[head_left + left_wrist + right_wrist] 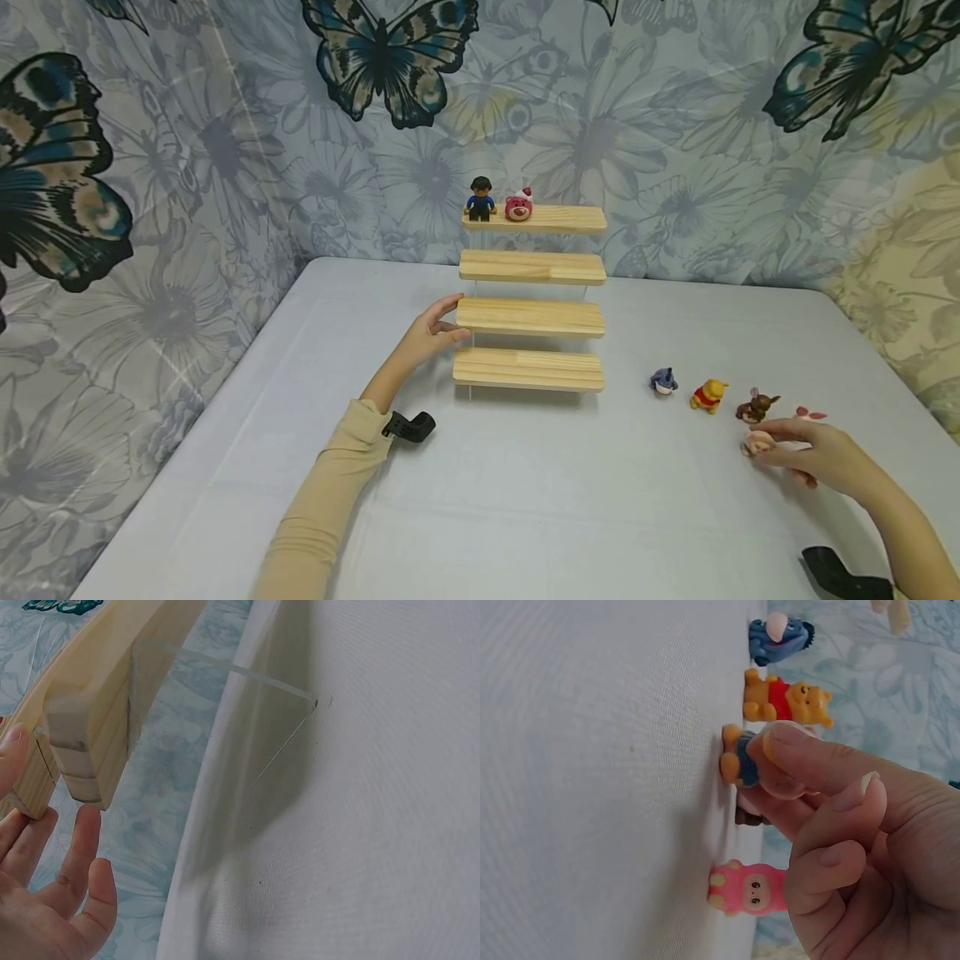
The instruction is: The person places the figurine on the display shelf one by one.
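Observation:
A tiered display shelf with wooden boards [530, 317] on clear supports stands mid-table. My left hand [433, 332] holds the left end of its second board from the bottom, thumb on one side and fingers on the other. On the right, my right hand [825, 450] pinches a small toy figure [740, 759] with a blue body and orange feet; fingers cover part of its head. Its feet are close to the tabletop. Behind it sits a brown animal figure [757, 406], and a pink figure [750, 889] stands beside the hand.
A yellow bear figure [708, 396] in a red top and a blue donkey figure [663, 382] stand left of the right hand. On the top board are a dark-haired toy person [480, 198] and a pink bear-head figure [518, 205]. Butterfly-patterned fabric [600, 150] hangs behind the white table [562, 500].

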The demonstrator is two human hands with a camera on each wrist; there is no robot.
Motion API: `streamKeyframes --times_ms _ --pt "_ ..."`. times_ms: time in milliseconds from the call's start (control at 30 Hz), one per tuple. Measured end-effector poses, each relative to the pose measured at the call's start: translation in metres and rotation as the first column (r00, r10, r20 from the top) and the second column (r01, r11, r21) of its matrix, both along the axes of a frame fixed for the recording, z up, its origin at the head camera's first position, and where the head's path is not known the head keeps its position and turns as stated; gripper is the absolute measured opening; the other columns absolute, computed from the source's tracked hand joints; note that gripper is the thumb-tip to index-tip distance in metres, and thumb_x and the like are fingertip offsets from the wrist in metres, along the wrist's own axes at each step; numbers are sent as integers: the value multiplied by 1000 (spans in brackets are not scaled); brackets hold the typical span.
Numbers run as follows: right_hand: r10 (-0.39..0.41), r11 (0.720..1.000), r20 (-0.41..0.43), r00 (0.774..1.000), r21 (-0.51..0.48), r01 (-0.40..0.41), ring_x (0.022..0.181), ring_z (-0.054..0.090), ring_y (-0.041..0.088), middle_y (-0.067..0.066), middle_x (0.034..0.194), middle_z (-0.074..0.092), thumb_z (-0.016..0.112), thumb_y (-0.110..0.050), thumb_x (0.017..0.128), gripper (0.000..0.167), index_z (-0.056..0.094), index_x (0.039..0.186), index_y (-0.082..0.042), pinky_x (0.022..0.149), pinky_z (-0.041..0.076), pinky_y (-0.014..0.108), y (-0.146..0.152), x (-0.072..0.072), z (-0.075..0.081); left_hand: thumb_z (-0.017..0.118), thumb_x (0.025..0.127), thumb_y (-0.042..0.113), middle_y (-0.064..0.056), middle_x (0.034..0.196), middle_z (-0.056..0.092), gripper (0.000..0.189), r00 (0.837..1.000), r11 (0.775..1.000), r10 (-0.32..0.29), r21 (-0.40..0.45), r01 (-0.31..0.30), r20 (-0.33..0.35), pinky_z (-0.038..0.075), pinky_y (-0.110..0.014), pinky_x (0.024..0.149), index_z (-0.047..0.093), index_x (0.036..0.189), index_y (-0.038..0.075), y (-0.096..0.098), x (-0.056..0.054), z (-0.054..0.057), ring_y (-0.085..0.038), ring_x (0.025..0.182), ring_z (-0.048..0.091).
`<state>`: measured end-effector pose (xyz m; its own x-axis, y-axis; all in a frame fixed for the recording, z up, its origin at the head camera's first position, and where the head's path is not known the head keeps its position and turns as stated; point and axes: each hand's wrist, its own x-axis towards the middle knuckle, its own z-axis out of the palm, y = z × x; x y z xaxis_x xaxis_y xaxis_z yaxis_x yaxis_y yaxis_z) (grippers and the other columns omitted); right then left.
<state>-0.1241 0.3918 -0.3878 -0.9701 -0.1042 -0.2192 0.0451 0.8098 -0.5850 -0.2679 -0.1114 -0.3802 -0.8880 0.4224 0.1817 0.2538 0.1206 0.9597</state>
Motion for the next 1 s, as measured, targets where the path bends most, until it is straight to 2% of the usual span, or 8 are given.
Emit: streamKeyframes --times_ms 100,300,333,467,567,733,867,1000 --pt "0 1000 4 1000 -10 0 41 42 14 5 70 49 67 -27 81 55 50 117 10 40 36 26 0 -1 0 59 87 4 -21 141 23 62 1000 1000 -3 -11 3 0 43 -40 85 25 139 -1 1 7 9 -37 104 49" --pt "-23 999 13 1000 -40 23 42 43 16 10 78 54 68 -30 80 59 49 119 10 41 37 27 1 -1 0 58 87 3 -21 141 22 62 1000 1000 -1 -10 1 6 42 -42 86 25 139 -1 1 7 10 -38 105 47" --pt "-23 999 5 1000 -38 23 43 44 16 12 80 55 68 -30 80 60 49 119 10 41 37 28 1 -1 -1 58 87 3 -21 141 22 62 1000 1000 -1 -9 1 6 42 -42 86 25 139 -1 1 7 10 -38 105 47" --pt "-44 999 -36 998 -15 44 44 45 15 9 71 55 68 -31 80 58 50 117 10 41 38 27 3 -1 -2 58 87 3 -21 141 23 62 1000 1000 -5 -4 5 11 42 -42 86 25 140 0 1 6 9 -38 105 47" --pt "-57 998 -72 996 2 58 44 45 14 4 58 50 66 -30 81 56 49 117 10 41 38 28 4 0 -1 58 87 4 -20 141 23 62 1000 1000 -6 -4 6 14 42 -42 86 25 140 1 1 6 9 -38 105 47" --pt "-75 997 -119 990 1 75 46 47 16 6 69 52 66 -31 82 55 50 116 8 42 39 29 2 0 3 59 87 4 -20 141 23 62 1000 1000 4 -9 -3 17 42 -41 86 26 140 1 2 6 10 -36 105 48" --pt "-122 991 -142 982 -65 114 47 49 16 6 70 56 66 -30 82 38 57 112 -9 43 41 29 0 -1 7 59 87 4 -21 141 23 62 1000 1000 -2 -6 2 8 42 -42 86 26 139 0 2 6 10 -37 104 49" --pt "-163 977 -164 973 -161 137 45 50 17 5 60 56 65 -28 83 25 58 107 -26 46 43 29 -5 -3 12 59 87 4 -21 141 22 63 1000 1000 -4 -7 4 14 41 -43 87 25 140 0 2 7 11 -37 105 48"
